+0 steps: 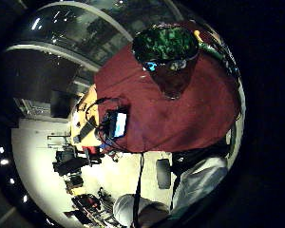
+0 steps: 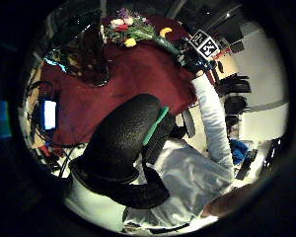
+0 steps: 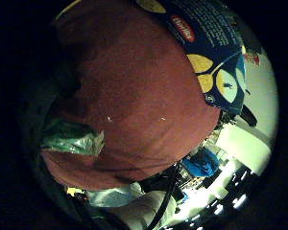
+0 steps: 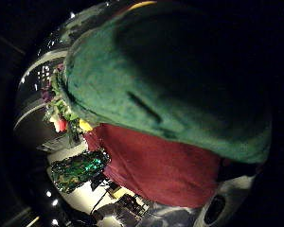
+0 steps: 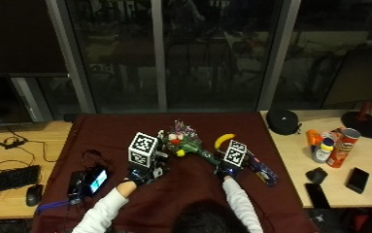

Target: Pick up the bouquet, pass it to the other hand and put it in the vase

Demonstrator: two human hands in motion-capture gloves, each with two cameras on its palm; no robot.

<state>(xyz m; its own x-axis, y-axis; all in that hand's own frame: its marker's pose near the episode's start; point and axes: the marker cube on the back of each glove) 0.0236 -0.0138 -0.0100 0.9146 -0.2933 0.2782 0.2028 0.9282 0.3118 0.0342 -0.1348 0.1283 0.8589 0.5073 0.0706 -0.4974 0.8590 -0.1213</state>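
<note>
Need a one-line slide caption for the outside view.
Right hand grips the bouquet stems on the maroon tablecloth; left hand waits alongside.

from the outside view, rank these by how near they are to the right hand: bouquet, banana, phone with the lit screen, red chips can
1. The bouquet: its green stem end lies in the right hand.
2. The banana: just beyond that hand on the maroon cloth.
3. The red chips can: off to the right on the wooden table.
4. The phone: far left of the cloth, past the left hand.

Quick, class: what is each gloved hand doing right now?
Left hand: cannot be told.
Right hand: grips the bouquet by its stems.
</note>
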